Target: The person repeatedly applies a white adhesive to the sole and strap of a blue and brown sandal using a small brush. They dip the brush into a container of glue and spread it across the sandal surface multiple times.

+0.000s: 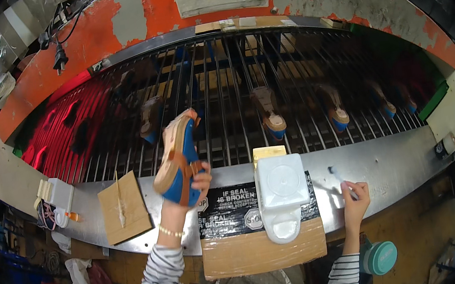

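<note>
My left hand (201, 181) grips a blue shoe (178, 160) with brown straps, tilted so its tan underside faces up and left. The shoe is held above the metal ledge at the front of a rod conveyor. In my right hand (356, 197) is a small brush (333, 170) with a pale handle and dark tip, pinched between the fingers right of a white plastic container (283, 183). That container sits on a cardboard box (265, 252) with black printed tape. Shoe and brush are apart.
Several similar shoes (272, 122) lie on the dark conveyor rods (225, 102), under an orange, paint-chipped machine frame (152, 5). Red light glows at the left. A cardboard sheet (112, 214) with a thin stick on it lies on the ledge. A teal-lidded cup (382, 258) stands lower right.
</note>
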A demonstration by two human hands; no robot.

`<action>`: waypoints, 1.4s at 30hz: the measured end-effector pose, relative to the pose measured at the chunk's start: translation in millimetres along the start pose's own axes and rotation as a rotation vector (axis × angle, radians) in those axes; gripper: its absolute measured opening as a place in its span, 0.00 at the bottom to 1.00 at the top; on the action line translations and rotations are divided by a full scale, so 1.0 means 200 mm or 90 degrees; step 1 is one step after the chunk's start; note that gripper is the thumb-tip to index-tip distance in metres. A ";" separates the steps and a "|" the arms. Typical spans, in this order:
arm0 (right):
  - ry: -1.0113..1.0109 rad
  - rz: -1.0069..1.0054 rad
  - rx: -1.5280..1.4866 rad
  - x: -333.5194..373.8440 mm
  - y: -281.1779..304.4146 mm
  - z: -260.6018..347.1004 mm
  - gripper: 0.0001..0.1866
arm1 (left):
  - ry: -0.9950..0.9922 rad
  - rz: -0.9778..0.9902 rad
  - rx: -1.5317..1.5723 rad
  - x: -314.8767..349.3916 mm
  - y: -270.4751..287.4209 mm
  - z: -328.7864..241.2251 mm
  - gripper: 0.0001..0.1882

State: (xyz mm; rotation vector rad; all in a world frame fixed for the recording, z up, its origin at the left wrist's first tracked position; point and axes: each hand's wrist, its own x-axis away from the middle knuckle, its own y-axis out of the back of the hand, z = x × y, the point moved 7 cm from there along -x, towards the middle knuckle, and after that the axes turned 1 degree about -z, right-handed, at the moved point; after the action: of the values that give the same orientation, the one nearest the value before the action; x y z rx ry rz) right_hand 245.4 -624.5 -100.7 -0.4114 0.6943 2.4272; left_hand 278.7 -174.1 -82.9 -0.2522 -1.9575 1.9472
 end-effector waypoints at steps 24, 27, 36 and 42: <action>-0.019 0.012 0.081 0.00 -0.04 0.07 0.08 | -0.209 -0.471 -0.344 -0.99 0.10 -0.96 0.47; -0.038 0.024 0.084 -0.01 -0.05 0.07 0.09 | -0.312 -0.193 -0.530 -1.27 -0.01 -1.04 0.40; -0.066 0.026 0.071 0.00 -0.05 0.07 0.10 | -0.154 -0.208 -0.907 -1.57 0.12 -0.18 0.52; -0.037 0.027 0.051 0.01 -0.04 0.06 0.10 | -0.125 -0.252 -1.279 -1.56 0.19 0.18 0.45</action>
State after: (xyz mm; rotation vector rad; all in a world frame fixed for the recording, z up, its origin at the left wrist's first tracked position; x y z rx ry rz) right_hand 247.7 -610.9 -94.4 -0.2957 0.7786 2.4310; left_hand 545.2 -324.3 -159.9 -0.0866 -2.8926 -0.7416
